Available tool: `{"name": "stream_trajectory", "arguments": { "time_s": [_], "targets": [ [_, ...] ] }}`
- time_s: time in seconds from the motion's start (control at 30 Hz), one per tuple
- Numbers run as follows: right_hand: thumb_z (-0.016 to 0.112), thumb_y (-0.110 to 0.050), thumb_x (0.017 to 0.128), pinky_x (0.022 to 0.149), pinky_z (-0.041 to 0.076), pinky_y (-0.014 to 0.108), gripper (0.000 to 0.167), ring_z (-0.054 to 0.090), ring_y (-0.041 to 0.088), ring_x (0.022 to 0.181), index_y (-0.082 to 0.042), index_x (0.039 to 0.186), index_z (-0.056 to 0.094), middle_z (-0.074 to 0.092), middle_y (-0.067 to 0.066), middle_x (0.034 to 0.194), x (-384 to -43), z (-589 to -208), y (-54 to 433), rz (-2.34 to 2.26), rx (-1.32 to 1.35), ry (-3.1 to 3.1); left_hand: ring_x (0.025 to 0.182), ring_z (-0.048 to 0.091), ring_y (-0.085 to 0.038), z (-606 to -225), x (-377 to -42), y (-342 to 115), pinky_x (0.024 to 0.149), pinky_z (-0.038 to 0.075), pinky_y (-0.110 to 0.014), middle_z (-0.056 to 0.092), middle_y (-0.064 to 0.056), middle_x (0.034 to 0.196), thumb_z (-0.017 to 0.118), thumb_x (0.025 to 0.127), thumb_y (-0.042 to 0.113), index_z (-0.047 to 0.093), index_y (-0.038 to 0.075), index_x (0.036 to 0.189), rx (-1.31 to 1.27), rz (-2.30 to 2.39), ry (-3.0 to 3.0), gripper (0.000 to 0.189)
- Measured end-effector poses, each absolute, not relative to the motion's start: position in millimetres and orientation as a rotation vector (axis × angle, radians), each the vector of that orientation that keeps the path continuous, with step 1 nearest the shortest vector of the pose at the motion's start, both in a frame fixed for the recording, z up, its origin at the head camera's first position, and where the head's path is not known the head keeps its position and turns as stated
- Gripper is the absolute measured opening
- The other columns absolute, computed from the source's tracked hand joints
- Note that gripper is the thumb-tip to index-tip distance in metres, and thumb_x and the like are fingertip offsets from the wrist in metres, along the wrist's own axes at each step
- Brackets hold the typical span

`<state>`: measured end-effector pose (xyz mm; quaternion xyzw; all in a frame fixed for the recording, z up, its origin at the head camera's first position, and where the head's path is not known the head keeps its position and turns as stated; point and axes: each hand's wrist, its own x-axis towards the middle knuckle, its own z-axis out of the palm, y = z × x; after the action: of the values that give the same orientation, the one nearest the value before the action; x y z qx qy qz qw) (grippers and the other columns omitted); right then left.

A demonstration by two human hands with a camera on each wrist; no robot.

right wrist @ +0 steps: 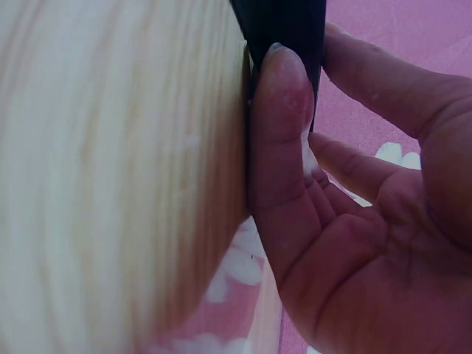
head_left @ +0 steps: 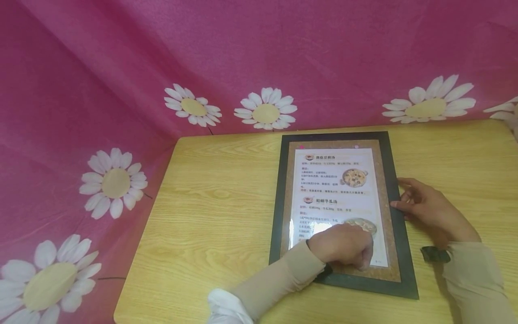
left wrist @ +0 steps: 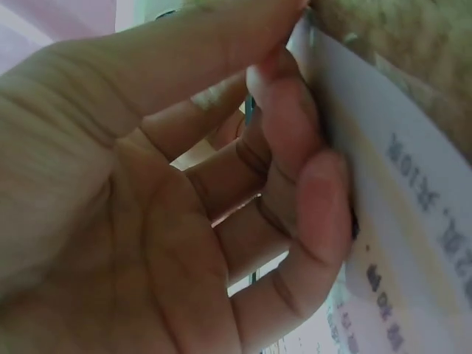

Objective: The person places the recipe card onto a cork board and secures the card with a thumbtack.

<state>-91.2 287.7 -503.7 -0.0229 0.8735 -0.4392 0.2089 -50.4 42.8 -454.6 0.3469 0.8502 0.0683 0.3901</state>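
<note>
A dark-framed corkboard (head_left: pixel 276 234) lies on the table, with a printed, glossy recipe sheet (head_left: pixel 329 180) on it. Two pink pushpins stand at the sheet's top corners. My left hand (head_left: pixel 344 245) is over the sheet's lower part, fingers curled. In the left wrist view, the thumb and index fingertips (left wrist: pixel 269 63) meet at the sheet's edge and other knuckles lie against the paper; the pinch itself is partly hidden. My right hand (head_left: pixel 426 207) holds the board's right side, its thumb on the black frame (right wrist: pixel 284 26) and a finger at the other face.
The wood-grain table (head_left: pixel 210 202) extends to the left of the board. Behind and left hangs a pink cloth (head_left: pixel 283 49) with white daisies, close to the table's edge. A dark wrist strap (head_left: pixel 435 254) sits by the right sleeve.
</note>
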Motion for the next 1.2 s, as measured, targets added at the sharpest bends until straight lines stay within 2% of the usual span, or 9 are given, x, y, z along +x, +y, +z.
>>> {"name": "stream_trajectory", "arguments": {
  "time_s": [0.37,0.73,0.97,1.2],
  "targets": [
    [0.072,-0.020,0.099,0.066,0.057,0.025,0.082,0.057,0.004,0.078,0.006,0.160,0.025,0.062,0.013,0.102,-93,-505,290,-1.213,-0.062,2.432,0.075,0.059,0.005,-463,-53,37,0.074,0.043,-0.007,0.070,0.021,0.083,0.082,0.089,0.021,0.078,0.029,0.087,0.901,0.282,2.168,0.010],
    [0.072,-0.018,0.099,0.066,0.057,0.026,0.080,0.057,0.004,0.076,0.006,0.160,0.026,0.062,0.009,0.098,-93,-504,288,-1.230,-0.061,2.419,0.072,0.059,0.004,-468,-56,37,0.068,0.044,-0.008,0.070,0.020,0.076,0.081,0.085,0.014,0.078,0.029,0.079,0.966,0.310,2.220,0.017],
    [0.071,-0.018,0.099,0.066,0.057,0.025,0.079,0.057,0.004,0.077,0.006,0.160,0.026,0.061,0.009,0.099,-93,-504,288,-1.237,-0.067,2.417,0.072,0.060,0.003,-464,-60,36,0.068,0.045,-0.009,0.068,0.018,0.079,0.073,0.090,0.014,0.074,0.026,0.083,1.044,0.291,2.171,0.014],
    [0.071,-0.019,0.100,0.067,0.056,0.025,0.081,0.056,0.005,0.079,0.004,0.161,0.024,0.060,0.007,0.099,-93,-505,289,-1.242,-0.039,2.398,0.069,0.059,0.001,-464,-56,40,0.063,0.045,-0.012,0.065,0.016,0.077,0.071,0.093,0.015,0.069,0.027,0.082,0.974,0.224,2.181,0.017]
  ]
}}
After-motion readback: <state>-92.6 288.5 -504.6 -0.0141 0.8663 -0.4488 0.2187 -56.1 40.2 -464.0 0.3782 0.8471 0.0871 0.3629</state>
